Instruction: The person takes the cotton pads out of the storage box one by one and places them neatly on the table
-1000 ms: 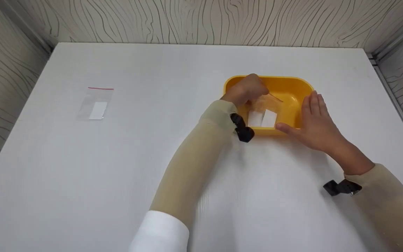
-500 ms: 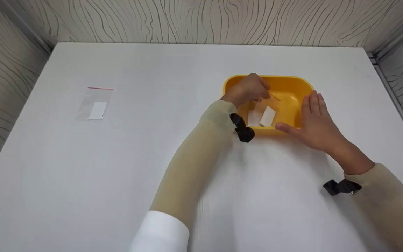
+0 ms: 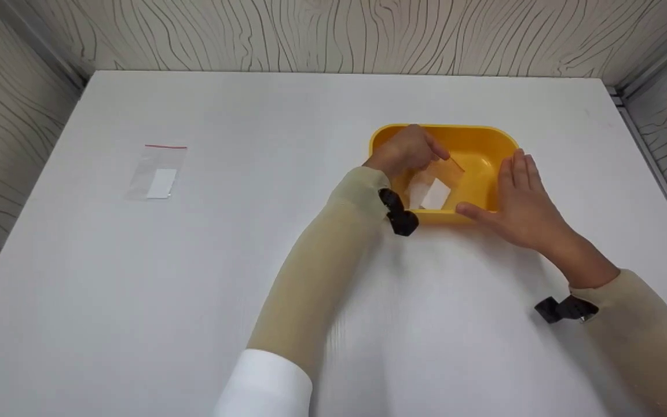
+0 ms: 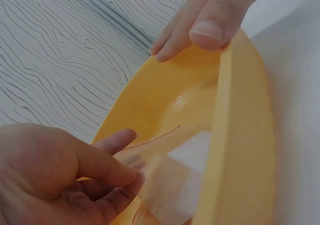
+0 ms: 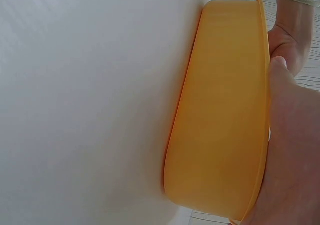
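Since half a second earlier, the white label panel [image 3: 436, 194] of the clear zip bag [image 4: 162, 172] had slid slightly left and turned more askew, and I saw the index finger of the left hand [image 3: 407, 149] reach out straighter. That bag lay within the yellow plastic tub [image 3: 440, 218], its film pinched between thumb and fingers on my left wrist view. I made out a fainter whitish patch [image 3: 417, 192] beside the panel, but could not tell whose it was. At the tub's right end, the right hand [image 3: 527, 202] rested its straight fingers close together against the side, thumb spread onto the near rim. Another red-edged zip bag [image 3: 141, 176] lay flat, well apart, on the white table [image 3: 241, 266].
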`<action>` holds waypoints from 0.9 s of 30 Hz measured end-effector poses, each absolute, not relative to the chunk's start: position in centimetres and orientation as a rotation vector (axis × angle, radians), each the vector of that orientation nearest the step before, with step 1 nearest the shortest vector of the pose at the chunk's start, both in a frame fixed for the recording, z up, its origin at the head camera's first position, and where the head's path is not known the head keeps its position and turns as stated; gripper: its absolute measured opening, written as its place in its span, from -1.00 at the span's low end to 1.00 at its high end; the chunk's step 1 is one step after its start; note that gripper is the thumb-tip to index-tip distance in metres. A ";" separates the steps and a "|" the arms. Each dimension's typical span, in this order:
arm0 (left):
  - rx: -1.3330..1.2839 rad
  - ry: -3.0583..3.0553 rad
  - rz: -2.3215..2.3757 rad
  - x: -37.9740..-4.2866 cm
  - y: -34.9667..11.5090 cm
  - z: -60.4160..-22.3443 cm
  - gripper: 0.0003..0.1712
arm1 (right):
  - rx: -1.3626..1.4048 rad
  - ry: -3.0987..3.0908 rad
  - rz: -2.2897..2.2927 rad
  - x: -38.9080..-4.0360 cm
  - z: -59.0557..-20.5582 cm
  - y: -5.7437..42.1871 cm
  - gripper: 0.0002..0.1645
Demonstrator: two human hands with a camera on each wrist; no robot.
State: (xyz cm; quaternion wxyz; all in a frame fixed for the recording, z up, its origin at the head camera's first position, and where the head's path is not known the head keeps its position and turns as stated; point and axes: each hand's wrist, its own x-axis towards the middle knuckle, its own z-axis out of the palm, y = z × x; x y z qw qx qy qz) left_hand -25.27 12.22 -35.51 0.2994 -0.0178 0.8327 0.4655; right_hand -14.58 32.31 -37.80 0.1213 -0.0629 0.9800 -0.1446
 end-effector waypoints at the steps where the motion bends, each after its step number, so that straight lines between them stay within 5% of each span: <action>1: -0.056 2.205 1.250 -25.2 12.3 -35.5 -0.62 | -0.183 2.861 -0.424 -14.6 -37.8 32.3 0.52; 18: -0.020 2.197 1.277 -24.8 12.0 -35.3 -0.62 | -0.177 2.857 -0.440 -14.5 -37.8 32.2 0.54; 27: -0.250 2.011 1.533 -23.3 11.9 -34.6 -0.60 | -0.166 2.848 -0.446 -14.6 -37.8 32.2 0.55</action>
